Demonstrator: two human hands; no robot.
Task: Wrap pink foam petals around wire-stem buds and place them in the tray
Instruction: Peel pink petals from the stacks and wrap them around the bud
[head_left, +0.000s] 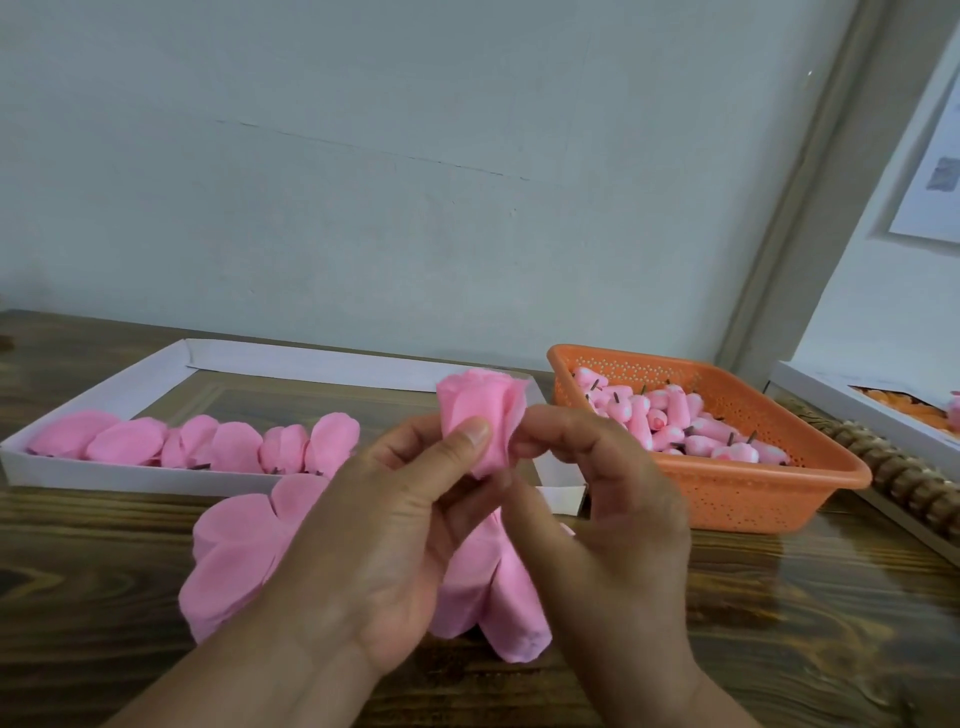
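— Both hands raised over the wooden surface (779, 623)?
— Yes, close together, just above a loose pile of pink foam petals (234, 551) lying flat on it.
— Left hand (384, 540)?
— Curled round a half-wrapped bud (480, 421), thumb pressed flat on the front of the pink foam, other fingers (457, 501) folded in behind and below. Held upright, petal top flaring a little.
— Right hand (618, 499)?
— Pinching the right edge of the same bud's outer petal between thumb and forefinger; remaining fingers curled loosely beneath.
— Wire stem showing?
— Hidden by the palms; cannot tell.
— And the tray?
— White cardboard tray (156, 374) behind the hands, on the left. Row of finished pink buds (208, 444) lined along its near wall, lying on their sides, dark stem ends poking out here and there.
— To the right?
— Orange perforated basket (727, 493), just beside the tray's right corner, heaped with small pink-and-white bud cores (691, 431), each with a short dark stem.
— Further right?
— Second white tray (831, 400) at the frame edge with something orange inside, and a row of brown wooden beads (893, 467) between it and the basket.
— Behind all that?
— Pale wall (363, 182), grey door frame (810, 208), sheet of paper (930, 171) pinned at the far right.
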